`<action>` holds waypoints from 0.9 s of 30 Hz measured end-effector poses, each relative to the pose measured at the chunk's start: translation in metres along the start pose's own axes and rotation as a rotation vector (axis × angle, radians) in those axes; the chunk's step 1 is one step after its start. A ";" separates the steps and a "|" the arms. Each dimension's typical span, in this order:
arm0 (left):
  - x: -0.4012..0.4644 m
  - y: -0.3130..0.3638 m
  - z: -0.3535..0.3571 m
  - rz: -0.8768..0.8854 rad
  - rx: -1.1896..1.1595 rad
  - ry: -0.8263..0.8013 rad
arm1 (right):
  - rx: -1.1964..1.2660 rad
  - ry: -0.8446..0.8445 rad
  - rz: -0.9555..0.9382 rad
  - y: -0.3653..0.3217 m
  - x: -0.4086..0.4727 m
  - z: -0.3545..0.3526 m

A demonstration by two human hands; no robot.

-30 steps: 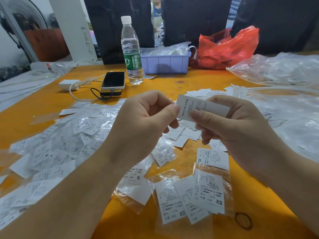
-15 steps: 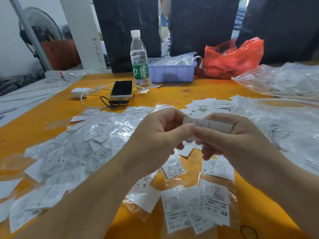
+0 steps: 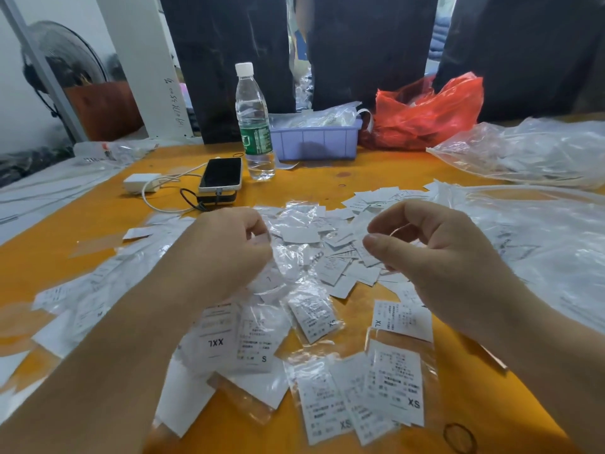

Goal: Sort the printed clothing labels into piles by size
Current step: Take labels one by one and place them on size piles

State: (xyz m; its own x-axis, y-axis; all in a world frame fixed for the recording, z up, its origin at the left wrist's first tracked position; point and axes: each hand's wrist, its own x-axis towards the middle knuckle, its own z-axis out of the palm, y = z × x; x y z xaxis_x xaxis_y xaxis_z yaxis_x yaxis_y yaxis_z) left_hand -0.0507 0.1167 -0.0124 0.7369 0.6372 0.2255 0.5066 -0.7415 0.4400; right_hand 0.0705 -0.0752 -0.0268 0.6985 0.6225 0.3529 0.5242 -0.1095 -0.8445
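Orange table [image 3: 327, 183] fills the view, strewn with white printed clothing labels [image 3: 334, 267], many in clear plastic sleeves. Nearest the person lie sleeved labels reading XS [image 3: 394, 385], with one marked XL [image 3: 402, 320] just beyond them, another XS one [image 3: 312, 314] tilted to its left, and labels marked S [image 3: 255, 342] and XXL [image 3: 216, 329] side by side under the left forearm. A loose heap of unsleeved labels sits in the middle, between the two hands. The left hand [image 3: 226, 253] hovers over crinkled clear sleeves with its fingers curled in; whether it pinches anything I cannot tell. The right hand [image 3: 438, 253] is also raised, fingers loosely curled, thumb and forefinger apart, with a thin rubber band [image 3: 401, 229] seemingly looped at its fingertips. Further back stand a water bottle [image 3: 253, 126], a phone [image 3: 221, 175] on a power bank with a white charger [image 3: 140, 182], a lilac bin [image 3: 316, 144], a red plastic bag [image 3: 429, 114], and clear bags [image 3: 530, 152] at right.
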 end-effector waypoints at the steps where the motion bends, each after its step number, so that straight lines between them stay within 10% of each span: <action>1: 0.001 0.000 0.002 -0.025 0.105 0.023 | -0.032 -0.002 -0.008 0.001 0.000 0.001; 5: -0.006 0.006 0.015 0.165 0.160 0.122 | -0.172 0.055 -0.080 0.007 0.001 0.002; 11: -0.021 0.029 0.044 0.244 0.120 -0.300 | -0.362 -0.045 -0.089 0.013 0.004 0.002; 19: -0.012 0.016 0.036 0.272 0.137 -0.185 | -0.573 -0.384 -0.101 0.015 -0.001 0.009; 27: -0.020 0.034 0.061 0.368 0.029 -0.242 | -0.709 -0.381 -0.112 0.014 -0.001 0.006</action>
State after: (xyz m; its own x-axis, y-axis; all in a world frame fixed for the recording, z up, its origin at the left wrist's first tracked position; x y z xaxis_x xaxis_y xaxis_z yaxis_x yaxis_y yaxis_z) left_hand -0.0211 0.0656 -0.0553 0.9525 0.2643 0.1512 0.2002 -0.9177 0.3431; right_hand 0.0739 -0.0731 -0.0413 0.4766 0.8660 0.1511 0.8545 -0.4160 -0.3111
